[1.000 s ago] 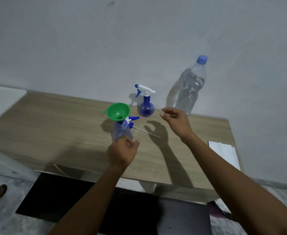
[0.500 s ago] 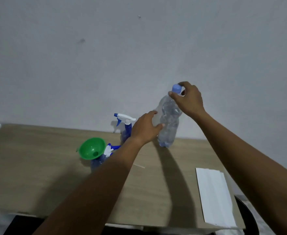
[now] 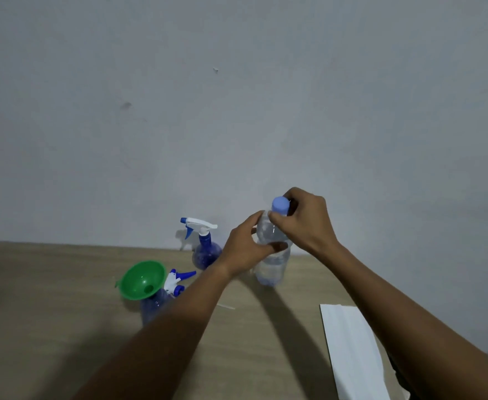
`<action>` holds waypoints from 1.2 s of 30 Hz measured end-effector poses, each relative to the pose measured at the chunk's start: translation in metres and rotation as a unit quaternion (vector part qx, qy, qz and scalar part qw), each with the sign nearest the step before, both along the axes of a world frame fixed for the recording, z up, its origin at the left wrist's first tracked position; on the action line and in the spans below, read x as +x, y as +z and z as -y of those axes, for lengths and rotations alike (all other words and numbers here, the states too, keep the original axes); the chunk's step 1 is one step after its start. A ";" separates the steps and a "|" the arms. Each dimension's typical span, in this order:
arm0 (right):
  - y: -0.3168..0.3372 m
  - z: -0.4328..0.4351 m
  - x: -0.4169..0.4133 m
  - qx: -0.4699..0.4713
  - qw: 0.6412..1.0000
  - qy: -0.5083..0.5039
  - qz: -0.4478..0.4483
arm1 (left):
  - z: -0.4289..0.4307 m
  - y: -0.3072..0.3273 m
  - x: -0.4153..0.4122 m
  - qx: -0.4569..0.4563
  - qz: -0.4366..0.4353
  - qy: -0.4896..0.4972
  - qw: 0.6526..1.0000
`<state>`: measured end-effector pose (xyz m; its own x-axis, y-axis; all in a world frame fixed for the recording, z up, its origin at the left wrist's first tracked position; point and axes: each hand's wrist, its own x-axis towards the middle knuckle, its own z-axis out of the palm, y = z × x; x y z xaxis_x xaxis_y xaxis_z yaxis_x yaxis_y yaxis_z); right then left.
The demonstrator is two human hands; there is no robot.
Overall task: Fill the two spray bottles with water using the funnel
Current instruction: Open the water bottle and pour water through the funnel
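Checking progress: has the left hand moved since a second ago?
Yes. The left hand left the funnel-topped spray bottle and went right, toward the wall, to grip the water bottle.

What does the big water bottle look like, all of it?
The water bottle is clear, thin-looking plastic with a light blue cap on top and water inside. It stands upright near the back edge of the wooden table. The left hand wraps round its upper body, and the right hand holds the cap in a grip from above.
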<state>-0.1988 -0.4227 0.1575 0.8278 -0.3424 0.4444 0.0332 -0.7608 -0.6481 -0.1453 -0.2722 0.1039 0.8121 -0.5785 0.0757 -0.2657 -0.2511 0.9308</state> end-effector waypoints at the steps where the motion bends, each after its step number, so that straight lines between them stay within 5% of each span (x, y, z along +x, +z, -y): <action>1: 0.001 -0.003 -0.005 0.000 1.000 0.009 -0.004 | -0.004 0.000 -0.004 -0.010 0.000 -0.010 1.000; 14: 0.011 -0.053 -0.050 0.098 0.985 0.127 -0.058 | -0.076 0.014 -0.051 -0.031 -0.026 -0.071 0.997; 31: 0.034 -0.071 -0.042 -0.161 0.969 0.150 -0.110 | -0.098 0.016 -0.043 -0.047 -0.022 -0.058 0.997; 36: 0.053 -0.064 -0.047 -0.128 0.946 0.218 -0.204 | -0.098 0.009 -0.038 -0.042 -0.022 -0.059 0.997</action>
<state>-0.2454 -0.3585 0.2109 0.9860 0.1472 0.0787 0.1669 -0.8663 -0.4708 -0.1833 -0.1737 0.1129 0.7428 -0.6629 0.0938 -0.2476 -0.1418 0.9584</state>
